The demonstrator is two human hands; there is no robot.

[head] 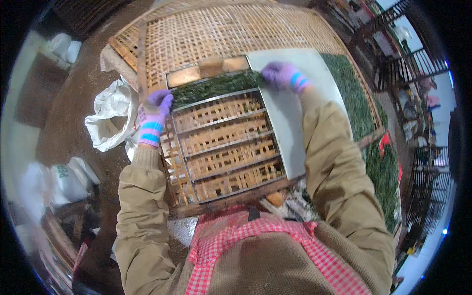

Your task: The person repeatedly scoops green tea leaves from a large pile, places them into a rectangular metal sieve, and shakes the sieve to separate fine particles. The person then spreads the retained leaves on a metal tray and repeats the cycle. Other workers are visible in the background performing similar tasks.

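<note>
A metal frame (228, 147) divided into long slots lies on a woven bamboo tray (206, 33). Dark green leafy strands (217, 85) fill one slot towards its far end. My left hand (153, 112), in a purple glove with blue bands, has its fingers curled at the left end of these strands. At their right end, my right hand (283, 76) wears a matching glove and is blurred, fingers bent downward. Whether either hand grips the strands is hidden. Through the nearer slots, the bamboo weave shows, with a few green scraps.
A pale flat board (291, 121) lies right of the frame, partly under my right arm. More green strands (350, 92) are heaped beyond it. An open white woven sack (114, 114) stands to the left; filled white sacks (70, 180) sit on the floor. Slatted racks (429, 177) line the right.
</note>
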